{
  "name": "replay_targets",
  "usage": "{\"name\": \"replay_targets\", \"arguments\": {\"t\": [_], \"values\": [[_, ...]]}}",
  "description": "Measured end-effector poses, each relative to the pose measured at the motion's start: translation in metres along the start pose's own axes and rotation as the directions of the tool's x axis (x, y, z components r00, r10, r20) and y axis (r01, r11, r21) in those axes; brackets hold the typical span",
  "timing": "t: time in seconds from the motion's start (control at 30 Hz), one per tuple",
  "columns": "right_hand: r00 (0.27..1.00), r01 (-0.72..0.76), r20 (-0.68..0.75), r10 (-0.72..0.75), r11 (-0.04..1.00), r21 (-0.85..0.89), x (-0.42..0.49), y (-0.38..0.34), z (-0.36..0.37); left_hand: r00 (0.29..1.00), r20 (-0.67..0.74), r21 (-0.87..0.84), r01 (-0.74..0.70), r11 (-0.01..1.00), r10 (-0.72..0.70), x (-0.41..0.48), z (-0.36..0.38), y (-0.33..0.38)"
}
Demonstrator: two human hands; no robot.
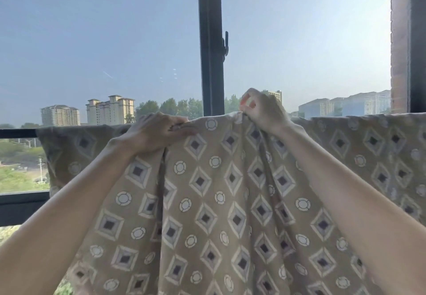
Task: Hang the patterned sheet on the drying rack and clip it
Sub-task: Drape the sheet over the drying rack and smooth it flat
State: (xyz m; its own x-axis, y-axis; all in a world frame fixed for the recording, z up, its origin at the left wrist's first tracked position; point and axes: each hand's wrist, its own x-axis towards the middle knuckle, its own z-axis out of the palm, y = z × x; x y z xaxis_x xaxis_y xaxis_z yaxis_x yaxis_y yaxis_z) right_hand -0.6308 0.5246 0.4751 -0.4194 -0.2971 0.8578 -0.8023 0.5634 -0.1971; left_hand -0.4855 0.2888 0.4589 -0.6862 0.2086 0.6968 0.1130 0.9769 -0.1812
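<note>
Sheet (219, 202) lay draped over the rail (18, 133). Left hand (156, 133) gripped its top edge; right hand (262, 112) pinched the edge nearby. We judged: hold that span taut and level for clipping.

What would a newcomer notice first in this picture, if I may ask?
The tan patterned sheet with diamonds and circles hangs across the lower half of the view. The left hand grips its top edge at centre, and the right hand pinches it alongside. Behind, a dark window post splits the sky.
</note>
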Motion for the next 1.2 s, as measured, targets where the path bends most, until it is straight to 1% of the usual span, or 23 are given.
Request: {"name": "replay_targets", "arguments": {"t": [0.07,0.1,0.17,0.23,0.3,0.33,0.43,0.47,0.5,0.53,0.57,0.6,0.7,0.77,0.83,0.87,0.9,0.97,1.0,1.07,1.1,1.17,1.2], "values": [[0.988,0.123,-0.1,-0.118,0.992,0.039,-0.014,-0.007,0.003,0.998,0.051,-0.03,0.033,0.999,-0.031,0.002,-0.001,0.0],[0.977,0.186,-0.115,-0.178,0.981,0.057,-0.023,-0.013,0.006,0.997,0.068,-0.052,0.048,0.997,-0.045,0.002,-0.001,-0.001],[0.961,0.268,-0.093,-0.262,0.962,0.059,-0.04,-0.028,0.015,0.995,0.084,-0.075,0.066,0.995,-0.06,0.001,-0.002,-0.002],[0.951,0.307,-0.061,-0.304,0.95,0.052,-0.053,-0.043,0.024,0.991,0.107,-0.086,0.091,0.992,-0.081,-0.002,-0.004,-0.002],[0.945,0.326,-0.028,-0.325,0.945,0.023,-0.057,-0.056,0.032,0.99,0.101,-0.104,0.107,0.989,-0.096,-0.004,-0.006,-0.006],[0.944,0.329,-0.01,-0.329,0.944,-0.017,-0.058,-0.06,0.036,0.993,0.07,-0.101,0.102,0.99,-0.095,-0.008,-0.006,-0.007],[0.942,0.333,0.026,-0.335,0.918,-0.215,-0.054,-0.063,0.045,0.99,-0.088,-0.052,0.108,0.993,-0.112,-0.031,0.002,-0.026],[0.944,0.325,0.04,-0.327,0.908,-0.263,-0.054,-0.064,0.047,0.983,-0.126,-0.063,0.129,0.99,-0.136,-0.043,0.005,-0.034],[0.947,0.318,0.05,-0.317,0.9,-0.298,-0.054,-0.067,0.049,0.973,-0.145,-0.03,0.178,0.984,-0.181,-0.055,0.006,-0.042],[0.948,0.314,0.052,-0.315,0.892,-0.326,-0.053,-0.071,0.05,0.96,-0.162,0.046,0.241,0.97,-0.23,-0.067,0.008,-0.05],[0.947,0.315,0.05,-0.318,0.883,-0.348,-0.053,-0.077,0.052,0.943,-0.168,0.127,0.31,0.942,-0.287,-0.077,0.01,-0.056],[0.943,0.323,0.049,-0.328,0.874,-0.363,-0.053,-0.085,0.055,0.922,-0.19,0.138,0.365,0.921,-0.337,-0.085,0.009,-0.06],[0.93,0.361,0.08,-0.359,0.852,-0.38,-0.05,-0.112,0.068,0.861,-0.283,-0.015,0.437,0.899,-0.423,-0.102,0.001,-0.055],[0.916,0.397,0.096,-0.39,0.847,-0.353,-0.047,-0.126,0.076,0.776,-0.335,-0.095,0.536,0.839,-0.534,-0.113,0.002,-0.053],[0.893,0.448,0.109,-0.437,0.831,-0.33,-0.044,-0.138,0.083,0.651,-0.38,-0.257,0.607,0.752,-0.657,-0.129,0.002,-0.049],[0.883,0.468,0.118,-0.455,0.824,-0.321,-0.043,-0.143,0.085,0.602,-0.374,-0.337,0.62,0.708,-0.705,-0.137,0.002,-0.05],[0.875,0.482,0.128,-0.466,0.82,-0.31,-0.042,-0.148,0.087,0.571,-0.357,-0.37,0.641,0.673,-0.739,-0.146,0.004,-0.053],[0.868,0.497,0.157,-0.472,0.819,-0.288,-0.039,-0.157,0.091,0.579,-0.295,-0.383,0.657,0.649,-0.76,-0.165,0.011,-0.061],[0.867,0.498,0.167,-0.469,0.821,-0.28,-0.037,-0.161,0.093,0.582,-0.239,-0.44,0.649,0.621,-0.777,-0.174,0.012,-0.06],[0.871,0.492,0.177,-0.459,0.827,-0.273,-0.034,-0.165,0.095,0.556,-0.138,-0.589,0.619,0.519,-0.819,-0.189,0.016,-0.063],[0.874,0.486,0.176,-0.454,0.831,-0.27,-0.034,-0.167,0.097,0.531,-0.059,-0.635,0.633,0.442,-0.845,-0.195,0.017,-0.063],[0.883,0.468,0.16,-0.441,0.845,-0.258,-0.033,-0.168,0.099,0.482,0.07,-0.665,0.675,0.319,-0.873,-0.204,0.02,-0.067],[0.889,0.458,0.147,-0.434,0.852,-0.255,-0.033,-0.169,0.1,0.473,0.087,-0.661,0.685,0.304,-0.877,-0.208,0.022,-0.069]]}}
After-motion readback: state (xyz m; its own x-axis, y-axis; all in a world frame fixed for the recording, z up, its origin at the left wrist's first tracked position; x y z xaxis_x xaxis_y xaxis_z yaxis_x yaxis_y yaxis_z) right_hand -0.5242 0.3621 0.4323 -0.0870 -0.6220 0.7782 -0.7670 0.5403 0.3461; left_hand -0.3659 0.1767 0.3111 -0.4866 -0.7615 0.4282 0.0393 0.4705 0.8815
